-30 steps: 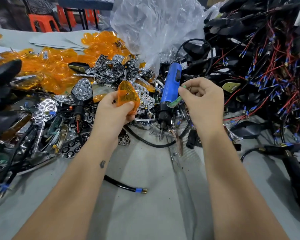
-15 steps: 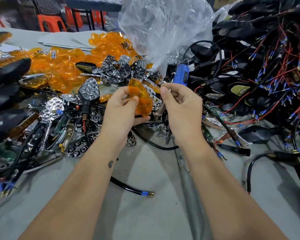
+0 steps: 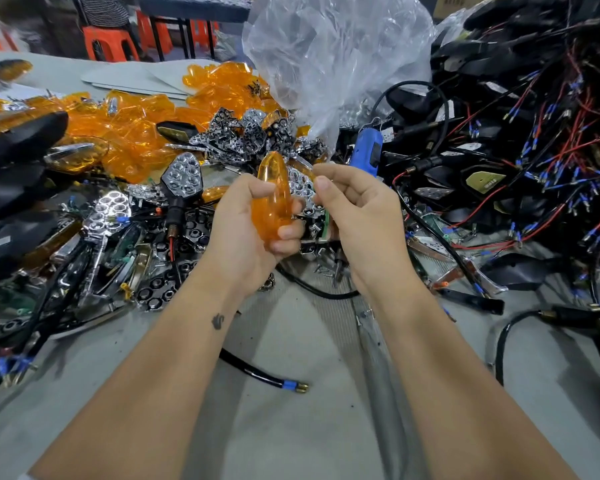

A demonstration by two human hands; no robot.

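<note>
Both of your hands are hovering above the grey counter [image 3: 291, 427], in front of a heap of chrome reflectors [image 3: 250, 133]. Your left hand [image 3: 246, 237] is gripping an amber turn-signal lens [image 3: 271, 199] upright, with the thumb and fingers curling round it. Your right hand [image 3: 361, 220] is sitting just beside the lens with its fingers curling inward; I cannot tell whether they are pinching anything. A blue electric screwdriver [image 3: 366, 150] is lying just behind it.
</note>
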